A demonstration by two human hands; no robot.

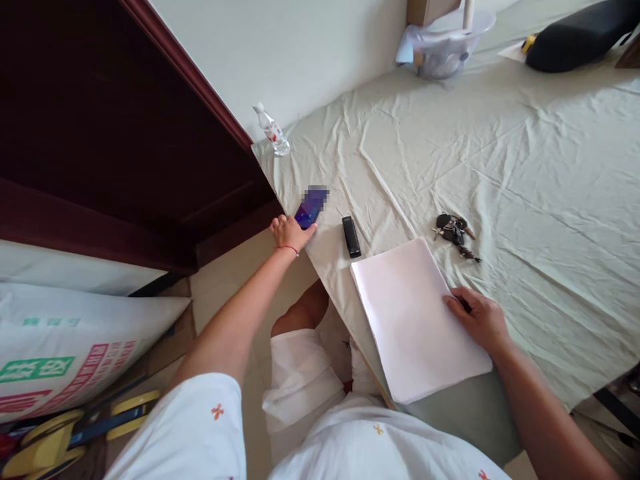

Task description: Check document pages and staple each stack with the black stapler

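White shirt (345, 443) cloth lies closest to my view. Past it, a paper stack (420, 327) rests on the cloth-covered table (540, 187); the right hand (480, 320) bends its fingers at the stack's right edge, but I can't tell whether they pinch it. The left hand (293, 233) touches the near end of the phone (311, 208) at the table's left edge; I can't tell how firmly. A loose grip could drop the phone to the floor (220, 273); an uneven push could fan the sheets into the black stapler (351, 237).
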